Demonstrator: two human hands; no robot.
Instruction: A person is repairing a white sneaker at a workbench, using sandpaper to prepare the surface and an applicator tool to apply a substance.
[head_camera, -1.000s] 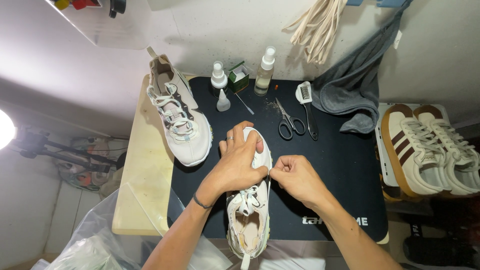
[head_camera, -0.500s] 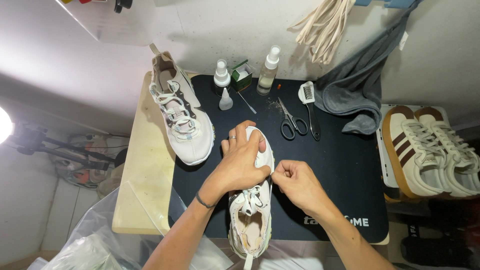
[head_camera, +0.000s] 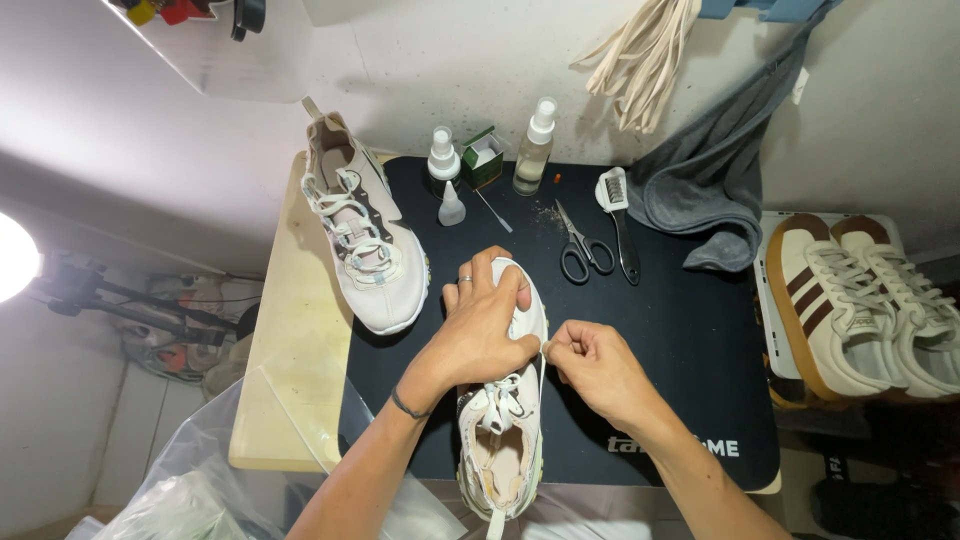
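A white sneaker (head_camera: 500, 440) lies toe-away on the black mat (head_camera: 680, 350) in front of me. My left hand (head_camera: 485, 325) presses down over its toe and forefoot, gripping it. My right hand (head_camera: 590, 362) is at the shoe's right side, fingers pinched on a white lace end by the eyelets. The loose laces show over the tongue. The matching sneaker (head_camera: 360, 235) lies to the left, partly off the mat on the pale tabletop (head_camera: 290, 370).
Two spray bottles (head_camera: 535, 148), a small dropper bottle (head_camera: 451, 205), a green box (head_camera: 483, 158), scissors (head_camera: 580, 245) and a brush (head_camera: 618, 215) sit at the mat's back. A grey towel (head_camera: 710, 190) lies back right. Brown-striped sneakers (head_camera: 860, 300) are at right, a plastic bag (head_camera: 200, 480) lower left.
My hands stay on the sneaker; the right hand has shifted slightly at the lace. The view has drifted a little.
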